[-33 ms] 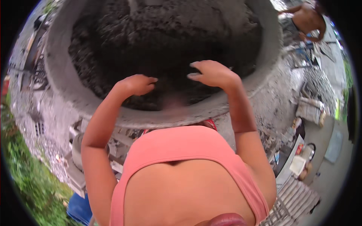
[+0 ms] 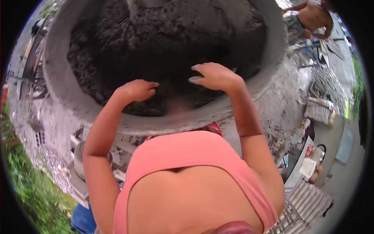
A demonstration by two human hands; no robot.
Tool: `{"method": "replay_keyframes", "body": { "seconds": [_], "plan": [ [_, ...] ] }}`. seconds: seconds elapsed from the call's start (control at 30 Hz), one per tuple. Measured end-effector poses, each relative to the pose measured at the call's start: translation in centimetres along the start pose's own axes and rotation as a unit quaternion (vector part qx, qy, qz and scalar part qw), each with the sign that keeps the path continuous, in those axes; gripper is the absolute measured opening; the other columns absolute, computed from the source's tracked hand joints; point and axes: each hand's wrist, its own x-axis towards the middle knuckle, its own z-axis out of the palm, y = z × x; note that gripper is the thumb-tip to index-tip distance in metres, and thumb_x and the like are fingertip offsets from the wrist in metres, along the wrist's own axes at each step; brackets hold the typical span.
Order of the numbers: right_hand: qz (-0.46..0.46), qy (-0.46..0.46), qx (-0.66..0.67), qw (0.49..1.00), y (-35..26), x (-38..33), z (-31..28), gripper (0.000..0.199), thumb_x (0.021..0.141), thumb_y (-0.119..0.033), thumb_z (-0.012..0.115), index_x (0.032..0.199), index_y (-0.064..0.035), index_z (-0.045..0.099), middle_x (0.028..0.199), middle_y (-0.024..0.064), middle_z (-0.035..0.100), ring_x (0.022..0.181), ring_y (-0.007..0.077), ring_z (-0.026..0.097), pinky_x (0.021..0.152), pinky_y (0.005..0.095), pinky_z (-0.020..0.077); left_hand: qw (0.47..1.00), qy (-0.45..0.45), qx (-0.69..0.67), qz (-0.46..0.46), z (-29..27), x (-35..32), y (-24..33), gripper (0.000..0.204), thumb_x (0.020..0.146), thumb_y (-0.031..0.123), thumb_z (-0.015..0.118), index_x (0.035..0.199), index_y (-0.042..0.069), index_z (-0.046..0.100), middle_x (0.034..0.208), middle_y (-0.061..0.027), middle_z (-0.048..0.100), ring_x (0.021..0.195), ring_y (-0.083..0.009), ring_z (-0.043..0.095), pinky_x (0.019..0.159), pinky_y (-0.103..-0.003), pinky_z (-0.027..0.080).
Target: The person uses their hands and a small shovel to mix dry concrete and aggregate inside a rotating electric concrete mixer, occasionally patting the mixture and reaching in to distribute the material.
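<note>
A large round grey concrete-like tub (image 2: 62,74) stands in front of me, its thick rim reaching close to my body. Dark, lumpy material (image 2: 156,31), like wet mortar or soil, lies inside. My left hand (image 2: 137,90) hovers over the near left part of the tub, its fingers loosely bent and a little apart. Over the middle right is my right hand (image 2: 216,77), thumb and fingers parted around a gap, with pale grey matter on the tips. Neither hand shows an object in it. Deep shadow hides the tub's near inside.
At the far right a person (image 2: 313,17) in grey shorts leans beside the tub. Rubble, a sack (image 2: 318,108), a white container (image 2: 307,167) and ridged sheets (image 2: 307,202) lie on the right. On the left are a blue object (image 2: 83,218) and green plants (image 2: 35,191).
The tub and both hands sit slightly farther left in the picture. More of the other person's shorts shows. Both hands keep nearly the same pose.
</note>
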Motion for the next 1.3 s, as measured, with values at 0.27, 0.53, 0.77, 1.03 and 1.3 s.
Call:
{"method": "replay_keyframes", "body": {
  "seconds": [0.27, 0.53, 0.77, 1.03, 1.3],
  "plan": [
    [0.043, -0.021, 0.011, 0.999, 0.1, -1.2, -1.2, 0.055, 0.090, -0.040, 0.058, 0.128, -0.0001, 0.053, 0.122, 0.0220, 0.059, 0.116, 0.0358, 0.053, 0.098, 0.0419, 0.0425, 1.000, -0.013, 0.002, -0.013, -0.6, 0.2, 0.8, 0.048, 0.090, 0.022, 0.043, 0.136, 0.008, 0.049, 0.099, -0.0209, 0.065, 0.095, -0.0354, 0.062, 0.087, -0.045, 0.046],
    [0.056, -0.029, 0.023, 0.998, 0.0, -1.3, -1.7, 0.055, 0.090, -0.040, 0.058, 0.128, -0.0007, 0.053, 0.121, 0.0214, 0.059, 0.116, 0.0352, 0.054, 0.098, 0.0419, 0.0430, 1.000, -0.004, -0.001, 0.010, -0.4, 0.7, 0.6, 0.047, 0.090, 0.022, 0.043, 0.135, 0.008, 0.049, 0.106, -0.0225, 0.063, 0.100, -0.0367, 0.060, 0.088, -0.045, 0.046],
    [0.060, -0.029, 0.024, 0.998, -0.3, -1.4, -1.6, 0.054, 0.090, -0.039, 0.059, 0.128, -0.0010, 0.053, 0.121, 0.0213, 0.059, 0.117, 0.0352, 0.053, 0.098, 0.0417, 0.0430, 1.000, -0.016, -0.012, -0.010, -0.4, 0.4, 1.0, 0.047, 0.091, 0.022, 0.042, 0.135, 0.008, 0.049, 0.112, -0.0213, 0.062, 0.105, -0.0358, 0.058, 0.092, -0.044, 0.045],
    [0.057, -0.028, 0.016, 0.998, -0.2, -1.2, -1.5, 0.054, 0.090, -0.039, 0.059, 0.128, -0.0010, 0.053, 0.121, 0.0217, 0.059, 0.116, 0.0356, 0.054, 0.098, 0.0420, 0.0431, 0.999, -0.031, 0.009, -0.011, -0.6, 0.3, 1.2, 0.047, 0.091, 0.021, 0.041, 0.136, 0.008, 0.048, 0.116, -0.0210, 0.060, 0.109, -0.0354, 0.057, 0.096, -0.043, 0.044],
    [0.048, -0.016, 0.008, 0.999, -0.1, -1.4, -1.5, 0.054, 0.090, -0.040, 0.059, 0.126, -0.0011, 0.054, 0.118, 0.0218, 0.060, 0.114, 0.0355, 0.055, 0.097, 0.0425, 0.0437, 1.000, -0.019, 0.017, -0.004, -0.5, 0.5, 1.3, 0.047, 0.091, 0.021, 0.041, 0.136, 0.008, 0.048, 0.120, -0.0207, 0.059, 0.112, -0.0349, 0.055, 0.098, -0.042, 0.043]
  ]
}}
